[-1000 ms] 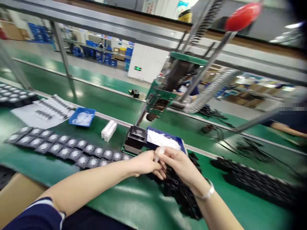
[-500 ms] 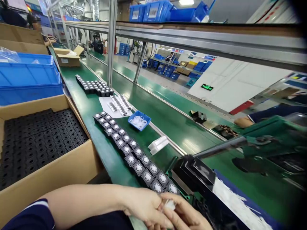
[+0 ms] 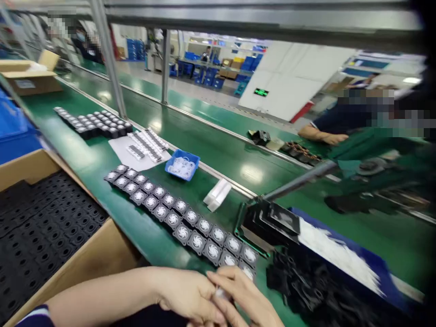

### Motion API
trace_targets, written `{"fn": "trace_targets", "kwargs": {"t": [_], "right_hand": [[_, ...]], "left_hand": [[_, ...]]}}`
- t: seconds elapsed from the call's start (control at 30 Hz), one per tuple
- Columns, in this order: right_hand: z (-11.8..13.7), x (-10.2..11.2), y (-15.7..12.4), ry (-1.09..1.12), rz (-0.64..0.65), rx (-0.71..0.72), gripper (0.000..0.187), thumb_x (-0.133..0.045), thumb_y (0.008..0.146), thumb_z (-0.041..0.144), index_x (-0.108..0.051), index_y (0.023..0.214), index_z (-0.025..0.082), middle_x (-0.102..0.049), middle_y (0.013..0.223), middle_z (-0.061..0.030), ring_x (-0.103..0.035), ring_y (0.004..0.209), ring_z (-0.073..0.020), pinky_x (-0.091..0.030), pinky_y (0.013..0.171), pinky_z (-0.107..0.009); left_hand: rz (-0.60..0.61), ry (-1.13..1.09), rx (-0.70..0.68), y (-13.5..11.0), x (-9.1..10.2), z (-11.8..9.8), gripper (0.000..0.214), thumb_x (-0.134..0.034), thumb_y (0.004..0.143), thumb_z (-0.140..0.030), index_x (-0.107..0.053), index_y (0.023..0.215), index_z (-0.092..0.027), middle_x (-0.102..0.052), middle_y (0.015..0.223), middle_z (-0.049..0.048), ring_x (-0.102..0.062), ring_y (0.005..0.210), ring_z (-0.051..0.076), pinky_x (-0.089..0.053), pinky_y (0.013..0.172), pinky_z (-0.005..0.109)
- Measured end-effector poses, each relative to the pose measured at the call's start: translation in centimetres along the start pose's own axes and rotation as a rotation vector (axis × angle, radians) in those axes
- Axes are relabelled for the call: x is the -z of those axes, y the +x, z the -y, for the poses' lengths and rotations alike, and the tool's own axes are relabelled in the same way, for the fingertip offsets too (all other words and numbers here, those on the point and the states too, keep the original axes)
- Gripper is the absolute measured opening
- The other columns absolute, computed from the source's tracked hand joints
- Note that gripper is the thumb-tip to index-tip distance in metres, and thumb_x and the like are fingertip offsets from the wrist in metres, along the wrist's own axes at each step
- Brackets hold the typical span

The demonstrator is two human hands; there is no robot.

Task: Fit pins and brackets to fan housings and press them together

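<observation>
At the bottom of the head view, my left hand and my right hand meet. A small whitish piece shows between their closed fingers, mostly covered, so its kind is unclear. Just beyond my hands, a double row of small black square fans with white rotors runs diagonally across the green bench. To the right of my right hand lies a heap of black plastic parts.
A cardboard box of black frames stands at left. Farther off are a blue tray of white rings, strips on a white sheet, a white block and a blue bin with white strips. A co-worker's arm reaches in across the bench.
The view has swung right and down, so the bench things sit farther left and the black parts heap shows more. My hands stay together around the whitish piece.
</observation>
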State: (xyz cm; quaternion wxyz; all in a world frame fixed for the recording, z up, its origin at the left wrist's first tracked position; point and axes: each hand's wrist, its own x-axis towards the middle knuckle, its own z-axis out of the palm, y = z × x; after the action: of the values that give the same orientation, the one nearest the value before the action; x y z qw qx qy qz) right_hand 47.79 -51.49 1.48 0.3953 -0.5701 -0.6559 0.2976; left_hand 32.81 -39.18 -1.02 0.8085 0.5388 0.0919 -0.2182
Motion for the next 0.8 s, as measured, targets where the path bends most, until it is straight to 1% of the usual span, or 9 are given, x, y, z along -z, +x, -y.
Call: {"fn": "trace_targets", "kwargs": {"t": [0.1,0.2,0.27,0.33,0.4,0.47,0.57,0.67,0.8], "right_hand": [[1.4,-0.7,0.2,0.029,0.013,-0.046,0.047,-0.050,0.098,0.022,-0.051,0.139,0.046,-0.062,0.109,-0.0066,-0.064,0.097,-0.0188,-0.057,0.081,-0.030],[2.0,-1.0,0.4,0.066,-0.044,-0.114,0.045,-0.052,0.097,0.021,-0.051,0.139,0.039,-0.059,0.112,-0.0072,-0.061,0.101,-0.0172,-0.055,0.087,-0.030],[1.9,-1.1,0.4,0.165,-0.186,-0.209,0.030,-0.060,0.094,0.025,-0.063,0.123,0.033,-0.058,0.105,-0.0055,-0.061,0.094,-0.0158,-0.055,0.080,-0.028],[1.6,-1.2,0.4,0.359,-0.308,-0.317,0.008,-0.068,0.089,0.030,-0.066,0.096,0.025,-0.056,0.092,-0.0015,-0.060,0.072,-0.0110,-0.053,0.062,-0.022],[1.2,-1.6,0.2,0.540,-0.350,-0.387,0.018,-0.072,0.085,0.033,-0.061,0.079,0.021,-0.052,0.084,0.0018,-0.055,0.055,-0.0061,-0.046,0.048,-0.019],[0.7,-1.8,-0.1,0.609,-0.368,-0.414,0.023,-0.075,0.082,0.034,-0.059,0.075,0.019,-0.052,0.082,0.0027,-0.054,0.049,-0.0048,-0.043,0.044,-0.019],[0.2,-1.9,-0.5,0.489,-0.444,-0.386,0.024,-0.077,0.081,0.032,-0.059,0.072,0.019,-0.054,0.078,0.0021,-0.056,0.052,-0.0067,-0.042,0.045,-0.020],[0.2,-1.4,-0.8,0.215,-0.498,-0.272,0.018,-0.075,0.084,0.027,-0.062,0.073,0.020,-0.058,0.074,0.0006,-0.057,0.062,-0.0100,-0.046,0.054,-0.022],[0.6,0.1,-0.9,0.068,-0.508,-0.139,0.013,-0.072,0.087,0.024,-0.065,0.078,0.020,-0.062,0.076,-0.0010,-0.061,0.072,-0.0125,-0.050,0.066,-0.025]], "left_hand": [[0.001,-0.058,0.047,-0.9,0.1,-0.3,0.050,-0.065,0.079,-0.065,-0.057,0.075,-0.016,-0.053,0.062,-0.0026,-0.045,0.047,0.009,-0.039,0.046,0.022],[-0.022,-0.058,0.035,-1.8,0.4,-1.1,0.049,-0.061,0.084,-0.063,-0.055,0.074,-0.015,-0.050,0.059,-0.0041,-0.040,0.045,0.006,-0.034,0.044,0.019],[-0.034,-0.075,-0.011,-2.1,0.4,-1.6,0.047,-0.057,0.087,-0.062,-0.054,0.078,-0.016,-0.050,0.059,-0.0050,-0.035,0.043,0.005,-0.029,0.041,0.018],[-0.070,-0.051,-0.065,-2.1,0.2,-1.9,0.043,-0.054,0.090,-0.058,-0.054,0.084,-0.016,-0.053,0.062,-0.0043,-0.032,0.041,0.005,-0.025,0.040,0.018],[-0.122,0.036,-0.108,-1.8,0.0,-1.9,0.038,-0.050,0.095,-0.053,-0.054,0.090,-0.016,-0.055,0.065,-0.0038,-0.032,0.041,0.005,-0.024,0.040,0.018],[-0.173,0.122,-0.152,-1.4,-0.3,-1.8,0.037,-0.044,0.099,-0.050,-0.055,0.090,-0.016,-0.052,0.062,-0.0053,-0.034,0.042,0.006,-0.028,0.044,0.019],[-0.255,0.248,-0.233,-0.8,-0.5,-1.2,0.040,-0.036,0.102,-0.047,-0.057,0.086,-0.016,-0.045,0.055,-0.0067,-0.038,0.045,0.008,-0.036,0.054,0.022],[-0.344,0.387,-0.283,-0.2,-0.7,-0.7,0.043,-0.034,0.103,-0.045,-0.055,0.079,-0.017,-0.045,0.056,-0.0049,-0.043,0.052,0.011,-0.038,0.062,0.024],[-0.367,0.399,-0.307,0.6,-0.7,-0.4,0.048,-0.033,0.103,-0.049,-0.057,0.076,-0.017,-0.045,0.055,-0.0041,-0.044,0.053,0.011,-0.038,0.060,0.024]]}}
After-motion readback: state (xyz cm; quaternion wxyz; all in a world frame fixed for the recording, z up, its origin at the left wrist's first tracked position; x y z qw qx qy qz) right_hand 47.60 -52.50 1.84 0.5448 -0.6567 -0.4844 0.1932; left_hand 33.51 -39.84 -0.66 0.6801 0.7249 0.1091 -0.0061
